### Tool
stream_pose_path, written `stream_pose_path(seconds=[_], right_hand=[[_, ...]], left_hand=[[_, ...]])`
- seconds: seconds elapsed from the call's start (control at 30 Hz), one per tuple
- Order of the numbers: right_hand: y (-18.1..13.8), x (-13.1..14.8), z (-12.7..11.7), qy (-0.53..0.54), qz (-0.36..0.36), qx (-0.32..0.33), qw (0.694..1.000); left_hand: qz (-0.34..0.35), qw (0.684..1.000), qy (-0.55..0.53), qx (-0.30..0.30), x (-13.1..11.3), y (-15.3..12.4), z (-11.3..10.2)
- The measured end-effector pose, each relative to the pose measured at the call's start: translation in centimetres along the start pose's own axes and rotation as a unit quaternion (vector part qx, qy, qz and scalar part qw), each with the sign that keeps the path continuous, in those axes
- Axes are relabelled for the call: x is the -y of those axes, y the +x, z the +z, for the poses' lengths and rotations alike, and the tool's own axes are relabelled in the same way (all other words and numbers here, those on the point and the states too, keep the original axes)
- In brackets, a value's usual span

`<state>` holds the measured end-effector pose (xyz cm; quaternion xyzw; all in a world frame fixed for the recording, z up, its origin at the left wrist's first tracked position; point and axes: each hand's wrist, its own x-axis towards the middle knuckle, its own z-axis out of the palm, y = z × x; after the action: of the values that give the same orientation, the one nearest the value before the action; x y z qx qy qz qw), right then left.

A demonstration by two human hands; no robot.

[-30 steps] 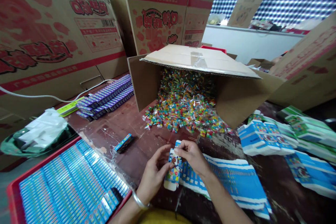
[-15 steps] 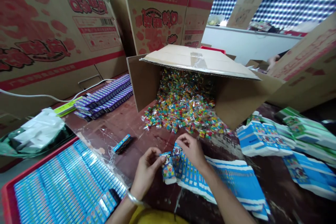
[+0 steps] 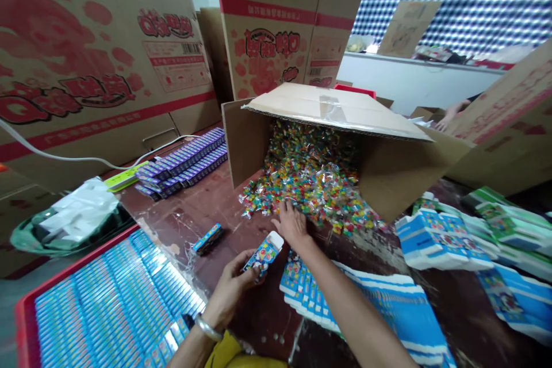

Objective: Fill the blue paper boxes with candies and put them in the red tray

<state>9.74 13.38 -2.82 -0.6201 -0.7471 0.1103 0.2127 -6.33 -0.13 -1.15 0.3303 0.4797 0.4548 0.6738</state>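
Note:
My left hand [image 3: 236,282] is closed around a small blue printed candy box [image 3: 265,254], tilted, with its white flap end open toward the upper right. My right hand [image 3: 292,223] reaches to the near edge of a heap of wrapped colourful candies [image 3: 319,184], thumb apart from the fingers. Its fingertips touch or nearly touch the packets; nothing can be seen held in it. The candies spill out of a cardboard carton [image 3: 345,106] lying on its side. Under my right forearm, a row of flat blue box sleeves [image 3: 388,305] lies overlapped on the table.
Left stands a red tray [image 3: 26,310] packed with blue boxes. One blue box [image 3: 207,238] lies alone on the table [image 3: 181,213]. Purple boxes [image 3: 185,164] are stacked behind it. More blue [image 3: 440,241] and green cartons [image 3: 513,218] lie right. Another person's hand [image 3: 451,115] shows far right.
My right hand has left the row of flat sleeves and moved up to the candies. The box in my left hand has been opened out and tilted to the right.

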Motion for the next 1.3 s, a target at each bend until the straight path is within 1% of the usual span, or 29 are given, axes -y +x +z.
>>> stream_pose_path(seconds=[0.07,0.17,0.23,0.3,0.37,0.43,0.47,0.5,0.53,0.63,0.67,0.73,0.8,0.87,0.93,1.0,1.03,1.1,1.2,1.3], right_hand=[[0.6,0.1,-0.2,0.022,-0.002,-0.001,1.000],[0.6,-0.2,-1.4,0.078,-0.011,-0.014,0.997],[0.0,-0.4,-2.5,0.126,-0.021,-0.022,0.991],[-1.1,-0.2,-3.6,0.171,-0.030,-0.023,0.984],[-2.5,0.4,-4.5,0.261,-0.034,-0.024,0.964],[-3.8,1.1,-5.2,0.370,-0.033,-0.029,0.928],[-4.3,1.4,-5.5,0.408,-0.030,-0.032,0.912],[-4.8,1.7,-5.7,0.422,-0.028,-0.036,0.906],[-5.1,1.8,-6.0,0.407,-0.027,-0.040,0.912],[-5.6,2.0,-6.6,0.310,-0.046,-0.060,0.948],[-5.7,1.9,-6.8,0.284,-0.057,-0.066,0.955],[-5.9,1.9,-7.2,0.262,-0.081,-0.065,0.960],[-6.0,1.9,-7.4,0.275,-0.104,-0.038,0.955],[-6.4,1.9,-7.5,0.326,-0.104,0.002,0.940],[-6.9,1.9,-7.3,0.403,-0.064,0.035,0.912],[-7.7,1.8,-6.7,0.465,-0.013,0.051,0.884],[-8.2,1.7,-6.3,0.479,0.003,0.052,0.876],[-9.1,1.6,-5.5,0.480,0.011,0.037,0.877],[-9.9,1.6,-4.8,0.460,0.002,0.000,0.888],[-10.0,1.6,-4.9,0.451,-0.012,-0.016,0.892]], left_hand=[[0.015,0.999,0.032,-0.003,0.2,0.2,-0.4],[0.060,0.992,0.104,-0.024,0.1,0.2,-0.7],[0.078,0.986,0.143,-0.029,-0.1,0.2,-0.7],[0.084,0.984,0.159,-0.017,-0.3,0.1,-0.3],[0.087,0.983,0.163,0.004,-0.5,0.2,0.4],[0.086,0.983,0.161,0.024,-0.6,0.2,1.2],[0.085,0.983,0.159,0.033,-0.7,0.3,1.6],[0.084,0.983,0.157,0.040,-0.7,0.3,1.9],[0.085,0.983,0.156,0.046,-0.8,0.3,2.2],[0.094,0.983,0.153,0.046,-0.8,0.2,2.6],[0.100,0.983,0.150,0.040,-0.8,0.2,2.6],[0.110,0.983,0.143,0.026,-0.7,0.2,2.7],[0.128,0.983,0.131,0.007,-0.7,0.1,2.8],[0.150,0.982,0.112,-0.020,-0.7,-0.1,3.1],[0.164,0.981,0.094,-0.034,-0.9,-0.2,3.4],[0.168,0.982,0.083,-0.020,-1.0,-0.4,3.6],[0.168,0.983,0.079,-0.006,-1.0,-0.5,3.7],[0.165,0.984,0.068,0.022,-1.0,-0.5,3.8],[0.148,0.986,0.059,0.057,-0.8,-0.5,3.9],[0.135,0.987,0.061,0.064,-0.6,-0.5,4.0]])
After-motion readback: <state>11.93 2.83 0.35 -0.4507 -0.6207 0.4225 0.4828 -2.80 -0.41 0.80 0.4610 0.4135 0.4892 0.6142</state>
